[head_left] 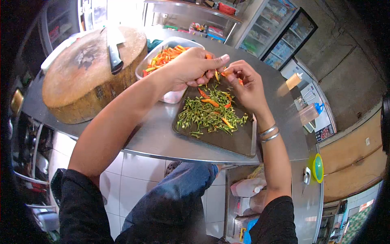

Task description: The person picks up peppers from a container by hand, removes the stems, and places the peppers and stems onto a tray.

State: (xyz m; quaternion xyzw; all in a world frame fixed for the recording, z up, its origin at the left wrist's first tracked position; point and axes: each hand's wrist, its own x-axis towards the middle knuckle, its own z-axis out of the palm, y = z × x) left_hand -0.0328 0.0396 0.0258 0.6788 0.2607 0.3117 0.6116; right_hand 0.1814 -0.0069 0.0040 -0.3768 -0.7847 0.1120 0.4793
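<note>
Grip of the right hand [247,85] pinched an orange chilli [224,75], long axis mostly hidden, just beside the left hand [189,67], which was curled around more chillies [209,56]. Tray [243,144] of green stems [199,114] lay below both hands; tub [172,97] sat nearer the left.

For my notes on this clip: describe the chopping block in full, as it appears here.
The chopping block is a thick, round slab that looks like wood, lying flat on the metal counter at the left. Its tan-brown top has a dark, worn patch; the rough side is darker, with blackish marks. A knife lies on top, its handle end near the block's edge. The plastic tub of chillies sits close beside it; contact is unclear.
</note>
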